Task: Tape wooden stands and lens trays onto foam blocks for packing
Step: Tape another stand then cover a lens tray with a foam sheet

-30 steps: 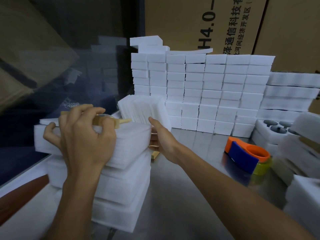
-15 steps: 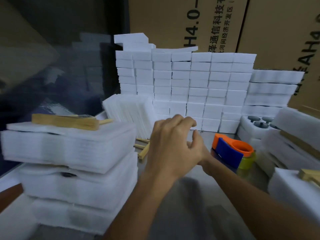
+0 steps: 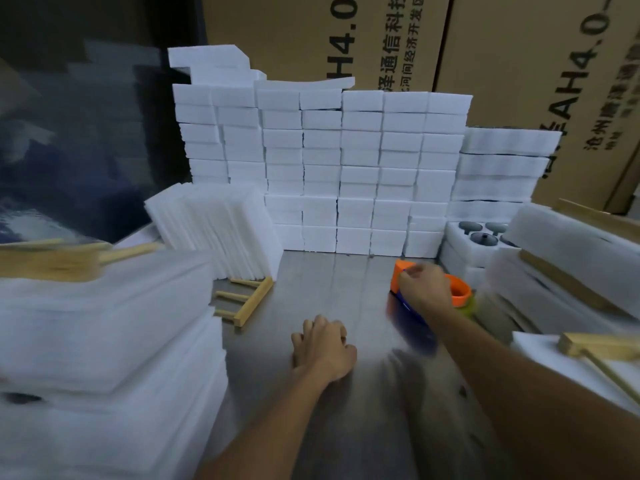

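Note:
An orange and blue tape dispenser (image 3: 460, 294) sits on the metal table (image 3: 329, 278) at the right, and my right hand (image 3: 424, 285) grips it from above. My left hand (image 3: 323, 346) rests on the table in the middle, fingers loosely curled, holding nothing. At the left stands a stack of foam blocks (image 3: 104, 341) with a wooden stand (image 3: 59, 259) lying on top. Another wooden stand (image 3: 246, 299) lies flat on the table beside the stack. A foam lens tray (image 3: 464, 240) with dark round lenses sits at the right rear.
A wall of small white foam blocks (image 3: 346, 168) fills the back, with thin foam sheets (image 3: 218, 223) leaning in front. More foam blocks with wooden stands (image 3: 595, 344) pile up at the right. Cardboard boxes (image 3: 519, 64) stand behind.
Both hands have left the foam stack at the left. My right hand moved right onto the tape dispenser; my left hand came down onto the table. The view has shifted right.

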Action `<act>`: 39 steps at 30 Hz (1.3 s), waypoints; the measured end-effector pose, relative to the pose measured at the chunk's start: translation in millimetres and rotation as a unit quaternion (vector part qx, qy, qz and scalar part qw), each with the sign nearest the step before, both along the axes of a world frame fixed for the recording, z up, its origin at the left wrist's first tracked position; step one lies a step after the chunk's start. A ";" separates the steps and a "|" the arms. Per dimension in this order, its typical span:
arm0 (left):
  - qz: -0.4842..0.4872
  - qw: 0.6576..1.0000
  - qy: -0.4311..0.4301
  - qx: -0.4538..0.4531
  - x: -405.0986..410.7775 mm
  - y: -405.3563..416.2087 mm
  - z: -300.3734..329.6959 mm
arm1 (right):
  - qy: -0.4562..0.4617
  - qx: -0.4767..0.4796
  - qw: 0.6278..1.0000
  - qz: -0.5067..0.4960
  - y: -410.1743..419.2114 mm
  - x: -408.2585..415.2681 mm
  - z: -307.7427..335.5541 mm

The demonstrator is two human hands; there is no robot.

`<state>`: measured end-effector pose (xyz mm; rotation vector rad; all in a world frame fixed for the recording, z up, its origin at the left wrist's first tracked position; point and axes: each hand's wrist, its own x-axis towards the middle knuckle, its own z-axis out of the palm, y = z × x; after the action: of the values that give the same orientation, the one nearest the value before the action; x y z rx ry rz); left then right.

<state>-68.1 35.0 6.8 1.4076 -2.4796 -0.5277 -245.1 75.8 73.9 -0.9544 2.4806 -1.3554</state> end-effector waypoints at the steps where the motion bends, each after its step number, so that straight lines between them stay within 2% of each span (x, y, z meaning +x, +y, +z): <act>1: -0.004 1.000 0.004 -0.001 -2.9 -3.4 -0.9 | 0.000 -0.012 1.000 -0.005 -4.9 -6.3 10.9; 5: -0.009 1.000 0.013 -0.021 -11.0 -17.6 -7.1 | 0.051 -0.007 0.999 -0.012 -21.9 -36.0 42.3; 8: 0.000 0.998 0.018 -0.052 -15.4 -26.1 -17.0 | 0.070 0.058 0.996 -0.021 -30.1 -69.5 55.6; 13: 0.028 0.986 -0.029 -0.163 -27.0 -29.5 -30.1 | 0.108 0.174 0.977 -0.054 -43.0 -120.9 62.1; 23: 0.060 0.984 -0.048 -0.158 -49.2 -56.5 -29.4 | 0.188 0.303 0.925 -0.133 -64.9 -169.4 40.2; 32: 0.065 0.980 -0.048 -0.180 -62.9 -72.7 -30.2 | 0.178 0.370 0.899 -0.155 -82.9 -195.1 23.1; 39: 0.066 0.980 -0.049 -0.182 -63.9 -73.7 -29.0 | 0.244 0.339 0.897 -0.142 -81.9 -192.9 19.2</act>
<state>-132.0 -38.7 -22.2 1.4593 -2.3749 0.0257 -438.0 -6.1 93.1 -0.8395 3.2017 -0.1951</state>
